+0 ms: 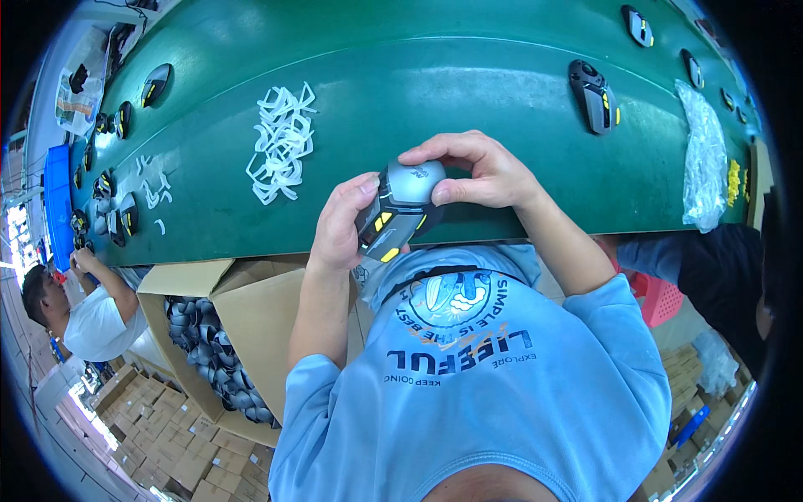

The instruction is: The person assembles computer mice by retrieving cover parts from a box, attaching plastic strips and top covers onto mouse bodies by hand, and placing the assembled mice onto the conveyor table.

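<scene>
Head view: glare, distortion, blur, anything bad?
Head view: fisheye bends the green table's edges into arcs, corners black; head view: pale sheen on that table, glints on the clear plastic bag, blown-out light at the left rim; head view: held mouse fairly sharp.

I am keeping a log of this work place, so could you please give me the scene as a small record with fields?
Left hand: grips the side of a black-and-grey computer mouse with yellow parts
Right hand: thumb and fingers on its grey rounded cover
Surface: green table
Table, ahead-left: loose pile of white strips
Table, right: another mouse, clear plastic bag
Left of person: open cardboard box holding grey curved pieces
Others: seated co-worker, far left
Unclear: whether the cover is fully seated
</scene>
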A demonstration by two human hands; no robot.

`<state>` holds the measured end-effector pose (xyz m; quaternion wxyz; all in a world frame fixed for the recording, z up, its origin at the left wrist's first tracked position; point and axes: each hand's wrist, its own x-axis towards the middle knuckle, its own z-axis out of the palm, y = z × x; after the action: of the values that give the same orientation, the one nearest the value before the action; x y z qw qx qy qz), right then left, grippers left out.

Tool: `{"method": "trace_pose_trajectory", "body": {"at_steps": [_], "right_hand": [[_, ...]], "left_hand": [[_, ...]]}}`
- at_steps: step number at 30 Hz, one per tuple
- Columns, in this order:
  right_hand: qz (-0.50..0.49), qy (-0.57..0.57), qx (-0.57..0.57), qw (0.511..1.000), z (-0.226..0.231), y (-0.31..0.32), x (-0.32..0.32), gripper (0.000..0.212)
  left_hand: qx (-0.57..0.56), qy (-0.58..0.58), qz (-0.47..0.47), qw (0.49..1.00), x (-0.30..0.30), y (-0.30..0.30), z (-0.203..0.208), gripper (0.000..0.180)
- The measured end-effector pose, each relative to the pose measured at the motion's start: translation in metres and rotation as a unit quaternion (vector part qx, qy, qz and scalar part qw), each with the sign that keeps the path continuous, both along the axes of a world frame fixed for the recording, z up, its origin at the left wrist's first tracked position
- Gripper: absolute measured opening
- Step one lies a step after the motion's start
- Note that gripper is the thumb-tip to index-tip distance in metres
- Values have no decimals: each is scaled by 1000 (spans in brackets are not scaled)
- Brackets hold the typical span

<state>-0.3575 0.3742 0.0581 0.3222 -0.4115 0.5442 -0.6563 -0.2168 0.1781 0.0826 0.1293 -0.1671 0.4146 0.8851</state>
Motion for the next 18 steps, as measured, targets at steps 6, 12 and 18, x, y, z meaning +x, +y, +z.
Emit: {"method": "trace_pose_trajectory", "body": {"at_steps": [6,12,18], "right_hand": [[-48,-3,35,998,0,-7,8,27],[-223,-49,41,973,-11,-46,28,55],[-301,-20,1,953,-28,-50,29,62]], "left_hand": [[-521,178,-58,833,-3,4,4,24],[-675,231,-32,700,-6,30,5,27],[-729,224,20,647,-16,40,-4,27]]}}
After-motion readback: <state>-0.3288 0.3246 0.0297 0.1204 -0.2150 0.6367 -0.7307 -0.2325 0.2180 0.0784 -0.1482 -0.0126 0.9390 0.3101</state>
